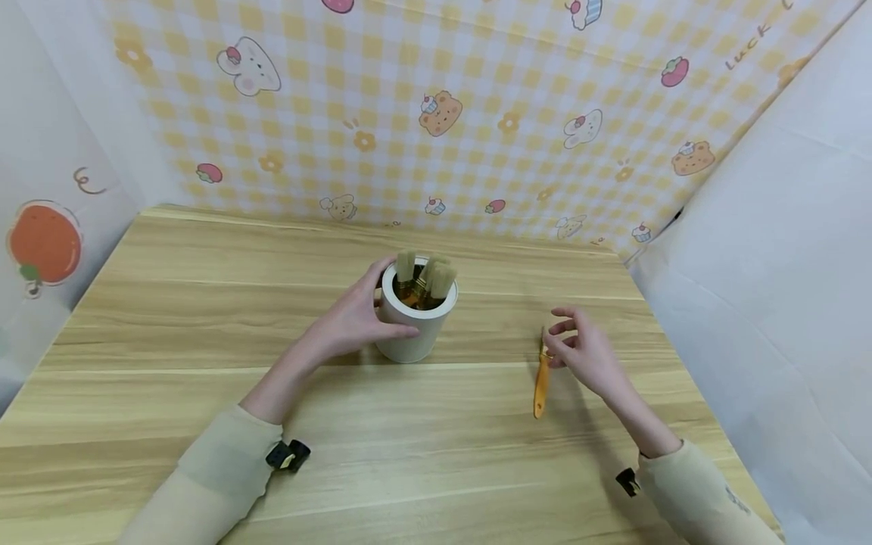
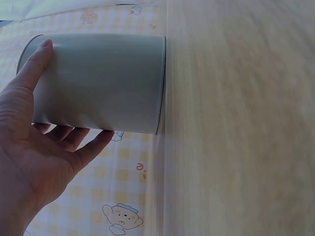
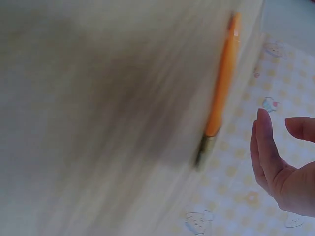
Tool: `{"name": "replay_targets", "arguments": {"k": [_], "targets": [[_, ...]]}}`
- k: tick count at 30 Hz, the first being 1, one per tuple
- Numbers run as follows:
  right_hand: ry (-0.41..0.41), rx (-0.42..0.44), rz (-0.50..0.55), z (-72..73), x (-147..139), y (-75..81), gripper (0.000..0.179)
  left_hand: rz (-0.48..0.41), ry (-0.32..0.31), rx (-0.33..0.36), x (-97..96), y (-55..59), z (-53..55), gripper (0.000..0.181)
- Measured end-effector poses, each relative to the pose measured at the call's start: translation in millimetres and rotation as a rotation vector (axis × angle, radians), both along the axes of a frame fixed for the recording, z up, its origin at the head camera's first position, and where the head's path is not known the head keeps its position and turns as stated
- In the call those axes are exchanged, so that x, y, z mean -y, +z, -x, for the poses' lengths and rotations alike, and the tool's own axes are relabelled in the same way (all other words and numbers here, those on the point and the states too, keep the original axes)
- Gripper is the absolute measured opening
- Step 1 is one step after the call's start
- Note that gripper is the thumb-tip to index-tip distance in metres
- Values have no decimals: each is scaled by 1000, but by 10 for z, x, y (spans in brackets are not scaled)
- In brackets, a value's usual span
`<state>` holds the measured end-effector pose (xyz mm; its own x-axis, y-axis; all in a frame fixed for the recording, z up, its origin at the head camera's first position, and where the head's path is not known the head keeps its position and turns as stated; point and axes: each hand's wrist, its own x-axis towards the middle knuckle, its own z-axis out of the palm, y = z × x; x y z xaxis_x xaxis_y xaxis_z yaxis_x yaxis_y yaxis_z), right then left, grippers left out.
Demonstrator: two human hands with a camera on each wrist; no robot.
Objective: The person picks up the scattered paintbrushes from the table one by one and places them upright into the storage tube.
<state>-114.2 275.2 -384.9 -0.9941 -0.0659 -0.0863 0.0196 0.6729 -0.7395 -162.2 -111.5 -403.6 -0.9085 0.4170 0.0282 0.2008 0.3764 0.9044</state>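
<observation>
A pale cylindrical container (image 1: 409,338) stands upright on the wooden table. Several paintbrushes (image 1: 443,280) are in it, their pale bristles sticking up over the rim. My left hand (image 1: 350,318) grips the container from its left side, thumb across the near wall and fingers round the back; the left wrist view shows the fingers against the grey-looking wall (image 2: 103,81). Off to the right lies a single paintbrush with an orange handle (image 1: 541,387), its handle end toward me. Over its far end hovers my right hand (image 1: 591,356), fingers loosely bent and apart from the brush (image 3: 224,83) in the right wrist view.
The wood-grain table (image 1: 409,454) runs back to a yellow checked cloth (image 1: 381,98) with cartoon prints. White sheets (image 1: 763,303) hang along the right side and the left side. A small black device sits on each sleeve cuff.
</observation>
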Motion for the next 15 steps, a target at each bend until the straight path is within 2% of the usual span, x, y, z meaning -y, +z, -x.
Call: {"name": "replay_targets", "arguments": {"k": [9, 15], "targets": [[0, 149, -50, -56, -102, -183, 64, 7, 1, -5, 10, 8, -13, 121], [3, 216, -72, -74, -103, -231, 78, 5, 4, -1, 10, 1, -5, 121]]}}
